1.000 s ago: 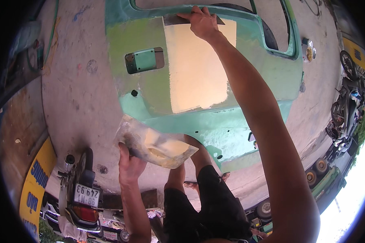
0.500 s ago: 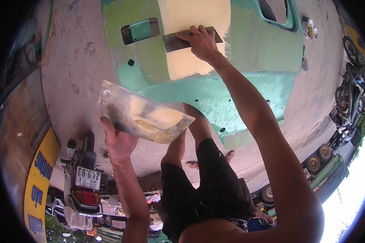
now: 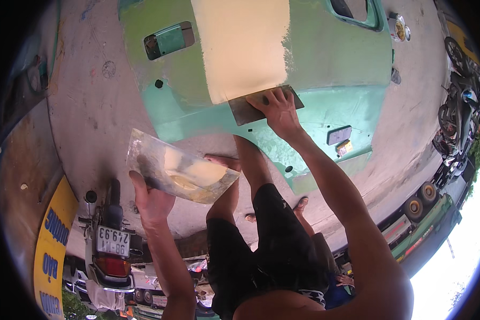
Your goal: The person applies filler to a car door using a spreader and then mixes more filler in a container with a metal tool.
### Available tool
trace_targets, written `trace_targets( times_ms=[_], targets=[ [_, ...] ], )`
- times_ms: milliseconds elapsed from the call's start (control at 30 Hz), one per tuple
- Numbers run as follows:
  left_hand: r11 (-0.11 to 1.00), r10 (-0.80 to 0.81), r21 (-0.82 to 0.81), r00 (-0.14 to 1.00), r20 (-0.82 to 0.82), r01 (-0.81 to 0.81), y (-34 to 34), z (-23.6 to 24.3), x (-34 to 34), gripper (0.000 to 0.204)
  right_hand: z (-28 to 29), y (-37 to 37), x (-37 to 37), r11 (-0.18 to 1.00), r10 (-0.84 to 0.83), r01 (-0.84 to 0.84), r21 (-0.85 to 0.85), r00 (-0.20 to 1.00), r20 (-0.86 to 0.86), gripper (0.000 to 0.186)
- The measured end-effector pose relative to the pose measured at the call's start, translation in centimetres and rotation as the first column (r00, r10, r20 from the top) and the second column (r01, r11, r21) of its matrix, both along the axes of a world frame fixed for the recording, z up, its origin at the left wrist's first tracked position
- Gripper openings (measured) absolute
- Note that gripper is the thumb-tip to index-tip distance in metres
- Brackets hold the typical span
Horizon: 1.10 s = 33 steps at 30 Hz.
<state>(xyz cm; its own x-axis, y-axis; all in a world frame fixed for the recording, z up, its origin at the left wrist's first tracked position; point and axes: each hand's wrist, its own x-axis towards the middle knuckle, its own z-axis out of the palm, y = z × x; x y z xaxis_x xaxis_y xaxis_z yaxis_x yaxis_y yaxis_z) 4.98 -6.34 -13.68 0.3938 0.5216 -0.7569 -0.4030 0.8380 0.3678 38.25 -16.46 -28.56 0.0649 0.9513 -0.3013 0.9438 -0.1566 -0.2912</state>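
My right hand (image 3: 280, 113) grips a dark, flat putty spreader (image 3: 244, 110). Its upper edge meets the lower end of a wide cream strip of filler (image 3: 246, 48) on a green vehicle panel (image 3: 336, 64). In my left hand (image 3: 156, 205) is a thin, partly see-through board (image 3: 142, 146), held tilted with the thumb on top and the fingers beneath. A patch of cream filler (image 3: 194, 172) lies on that board. The board hangs in front of the panel's lower left edge, apart from the spreader.
A phone (image 3: 339, 135) and a small packet (image 3: 344, 148) rest on the panel's lower ledge. An open can (image 3: 399, 28) stands beyond its right side. A motorbike (image 3: 112, 237) and yellow sign (image 3: 50, 250) are at left. Another person's leg (image 3: 304, 217) shows behind me.
My right hand has drawn the spreader down over the cream strip to its lower end, leaving the strip smooth. My left hand and the board have dropped slightly.
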Motion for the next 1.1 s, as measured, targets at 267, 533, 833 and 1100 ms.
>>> trace_targets(
  times_ms=[267,533,833,1100],
  targets=[
    [1.0,-0.011,-0.02,0.999,0.03,0.011,3.0,-2.5,4.0,0.078,-3.3,19.0,14.7,0.97,-0.126,0.096,0.224,0.985,0.121,0.062],
    [0.999,-0.053,0.004,0.992,0.115,0.053,5.7,-4.0,5.5,0.08,-7.2,27.2,19.3,0.984,-0.057,0.034,0.177,0.991,0.125,0.063],
    [0.997,0.052,-0.065,0.976,0.211,-0.039,5.7,-4.8,6.1,0.076,-8.5,26.6,21.3,0.971,0.103,-0.138,0.194,0.979,0.177,0.048],
    [1.0,-0.013,-0.002,0.986,0.164,0.013,5.7,-2.3,6.0,0.072,-4.7,11.4,13.6,0.991,0.109,-0.112,0.078,0.993,0.046,0.065]
  ],
)
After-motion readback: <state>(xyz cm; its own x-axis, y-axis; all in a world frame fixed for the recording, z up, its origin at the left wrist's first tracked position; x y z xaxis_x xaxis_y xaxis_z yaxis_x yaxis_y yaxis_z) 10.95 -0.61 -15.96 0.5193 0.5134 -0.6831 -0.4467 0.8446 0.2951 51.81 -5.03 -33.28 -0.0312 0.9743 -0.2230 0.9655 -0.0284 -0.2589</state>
